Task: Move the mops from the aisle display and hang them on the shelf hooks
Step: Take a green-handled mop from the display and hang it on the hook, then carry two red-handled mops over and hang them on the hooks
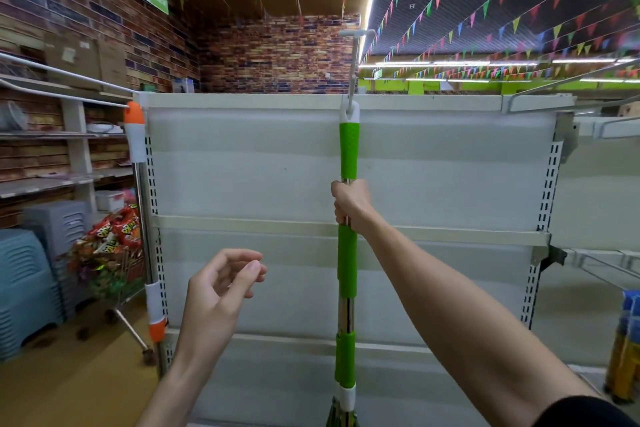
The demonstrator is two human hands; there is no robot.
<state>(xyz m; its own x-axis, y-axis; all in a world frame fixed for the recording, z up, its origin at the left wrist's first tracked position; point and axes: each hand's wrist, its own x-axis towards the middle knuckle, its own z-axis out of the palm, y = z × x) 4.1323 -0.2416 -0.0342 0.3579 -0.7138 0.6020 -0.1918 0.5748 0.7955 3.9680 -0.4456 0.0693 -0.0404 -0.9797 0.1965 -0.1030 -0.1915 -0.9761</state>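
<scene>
A green-and-steel mop (348, 149) stands upright in front of the white shelf back panel (242, 166). Its white loop at the top sits on a long metal hook (354, 69) that sticks out from the shelf's top edge. My right hand (348, 203) grips the bare steel part of the handle between two green sleeves. My left hand (221, 284) hovers lower left of the mop, fingers loosely curled and holding nothing. An orange-and-white mop (142, 211) hangs or leans at the shelf's left upright.
A wire trolley of snack packets (110, 250) and stacked blue-grey plastic stools (31, 284) stand at the left. Wall shelves (62, 135) run along the brick wall. Yellow and blue bottles (627, 350) sit at the lower right. A shelf rail (346, 230) crosses the panel.
</scene>
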